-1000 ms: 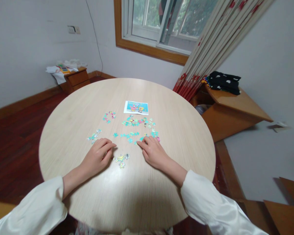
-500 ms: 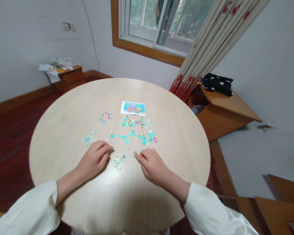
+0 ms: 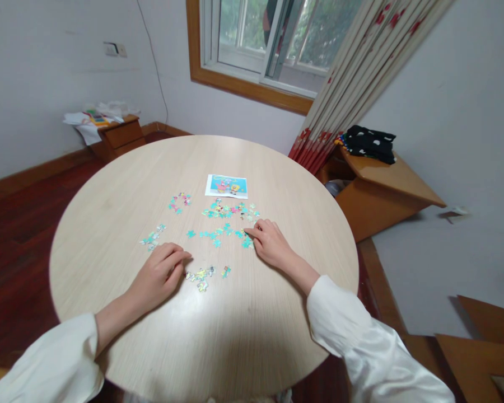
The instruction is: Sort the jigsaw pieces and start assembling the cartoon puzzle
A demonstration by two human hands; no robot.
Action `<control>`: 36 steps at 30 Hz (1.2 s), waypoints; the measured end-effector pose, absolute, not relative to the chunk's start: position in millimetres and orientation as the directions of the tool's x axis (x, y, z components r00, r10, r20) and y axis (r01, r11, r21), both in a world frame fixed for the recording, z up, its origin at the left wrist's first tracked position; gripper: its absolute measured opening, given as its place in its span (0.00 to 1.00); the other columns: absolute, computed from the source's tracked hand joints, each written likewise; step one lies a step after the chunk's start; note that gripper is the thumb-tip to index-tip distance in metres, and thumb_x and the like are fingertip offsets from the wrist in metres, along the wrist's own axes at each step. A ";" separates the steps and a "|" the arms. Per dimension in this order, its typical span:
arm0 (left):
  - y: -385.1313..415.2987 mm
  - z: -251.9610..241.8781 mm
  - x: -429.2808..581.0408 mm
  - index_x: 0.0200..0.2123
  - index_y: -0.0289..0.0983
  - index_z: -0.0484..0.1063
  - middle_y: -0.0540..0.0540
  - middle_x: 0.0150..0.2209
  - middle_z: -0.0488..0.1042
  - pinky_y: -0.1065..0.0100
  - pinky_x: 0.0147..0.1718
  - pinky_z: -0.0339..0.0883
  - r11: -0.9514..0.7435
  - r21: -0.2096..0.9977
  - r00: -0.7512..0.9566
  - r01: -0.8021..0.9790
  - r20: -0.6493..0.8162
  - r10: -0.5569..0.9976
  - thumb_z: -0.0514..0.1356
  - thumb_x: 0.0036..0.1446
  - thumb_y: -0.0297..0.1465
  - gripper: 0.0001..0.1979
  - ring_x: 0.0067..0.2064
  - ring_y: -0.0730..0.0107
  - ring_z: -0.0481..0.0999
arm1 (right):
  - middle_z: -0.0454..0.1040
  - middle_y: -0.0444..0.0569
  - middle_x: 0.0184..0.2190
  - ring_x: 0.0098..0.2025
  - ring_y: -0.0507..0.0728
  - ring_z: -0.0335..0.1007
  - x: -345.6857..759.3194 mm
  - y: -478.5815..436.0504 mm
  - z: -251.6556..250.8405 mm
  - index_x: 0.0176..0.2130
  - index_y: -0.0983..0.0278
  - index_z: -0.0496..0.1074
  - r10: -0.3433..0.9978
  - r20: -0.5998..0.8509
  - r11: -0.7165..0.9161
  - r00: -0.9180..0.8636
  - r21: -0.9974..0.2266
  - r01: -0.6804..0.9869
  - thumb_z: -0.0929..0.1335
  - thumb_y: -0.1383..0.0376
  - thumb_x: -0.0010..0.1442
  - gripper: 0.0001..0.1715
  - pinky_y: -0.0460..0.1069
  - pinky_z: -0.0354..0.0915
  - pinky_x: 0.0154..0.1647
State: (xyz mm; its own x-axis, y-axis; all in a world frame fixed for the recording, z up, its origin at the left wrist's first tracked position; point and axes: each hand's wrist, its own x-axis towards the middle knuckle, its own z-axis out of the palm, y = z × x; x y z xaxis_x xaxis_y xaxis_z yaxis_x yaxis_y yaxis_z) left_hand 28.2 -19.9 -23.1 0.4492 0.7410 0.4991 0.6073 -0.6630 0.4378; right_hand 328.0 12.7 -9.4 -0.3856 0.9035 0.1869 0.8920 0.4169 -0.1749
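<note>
My left hand [image 3: 164, 274] rests on the table left of a small cluster of joined or touching jigsaw pieces [image 3: 201, 275]. Its index finger points right, the others are loosely curled, and nothing shows in it. My right hand [image 3: 271, 243] reaches over the right end of the scattered turquoise jigsaw pieces [image 3: 215, 235]. Its stretched index fingertip touches a piece with some yellow there; the palm hides pieces beneath. A lone green, yellow and red piece [image 3: 225, 271] lies between the hands, just right of the small cluster.
A printed cartoon picture [image 3: 226, 186] lies behind the pieces on the round table [image 3: 121, 184]. Further pieces form a mixed row [image 3: 222, 210], a pink and turquoise group [image 3: 180, 202] and a pale group [image 3: 153, 237]. Wooden cabinets [image 3: 386, 190] and a curtain [image 3: 340, 84] stand beyond.
My right hand has left the lone piece near the small cluster and moved up and right to the turquoise pieces. My left hand has stayed nearly still.
</note>
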 end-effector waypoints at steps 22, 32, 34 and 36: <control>-19.8 -23.2 29.5 0.35 0.34 0.73 0.45 0.32 0.72 0.65 0.36 0.66 -0.701 0.397 0.468 0.592 0.539 0.700 0.49 0.60 0.24 0.12 0.35 0.66 0.71 | 0.67 0.52 0.32 0.37 0.57 0.54 298.5 -13.0 5.9 0.37 0.66 0.76 0.818 0.144 0.570 -0.557 -0.068 0.819 0.60 0.73 0.64 0.16 0.51 0.48 0.37; -21.1 -21.9 29.0 0.35 0.34 0.74 0.44 0.33 0.72 0.65 0.36 0.66 -0.691 0.414 0.459 0.593 0.532 0.712 0.50 0.59 0.24 0.12 0.36 0.67 0.72 | 0.67 0.52 0.33 0.36 0.56 0.54 267.3 -10.8 8.0 0.37 0.66 0.74 0.727 0.106 0.684 -0.679 -0.026 0.729 0.61 0.74 0.62 0.14 0.51 0.47 0.36; -21.4 -21.5 29.1 0.35 0.34 0.74 0.44 0.33 0.72 0.65 0.36 0.66 -0.690 0.413 0.453 0.594 0.536 0.712 0.50 0.59 0.24 0.12 0.36 0.67 0.72 | 0.67 0.51 0.32 0.35 0.56 0.54 269.0 -16.5 5.5 0.37 0.66 0.74 0.703 0.122 0.707 -0.700 -0.023 0.706 0.61 0.73 0.63 0.14 0.51 0.47 0.36; -21.3 -21.1 29.2 0.35 0.34 0.73 0.44 0.32 0.72 0.65 0.36 0.66 -0.692 0.407 0.453 0.596 0.542 0.708 0.50 0.60 0.24 0.12 0.36 0.67 0.72 | 0.68 0.51 0.32 0.35 0.56 0.54 277.8 -22.0 1.7 0.39 0.65 0.74 0.704 0.149 0.706 -0.695 -0.031 0.708 0.60 0.73 0.64 0.14 0.51 0.48 0.36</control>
State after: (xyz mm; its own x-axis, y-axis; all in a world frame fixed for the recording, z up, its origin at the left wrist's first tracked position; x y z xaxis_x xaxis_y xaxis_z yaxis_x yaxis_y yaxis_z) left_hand 29.2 -21.3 -21.1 0.4526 0.7079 0.5423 0.5960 -0.6925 0.4066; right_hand 277.8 -22.0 1.7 -0.6948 0.7036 0.1491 0.7079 0.7056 -0.0311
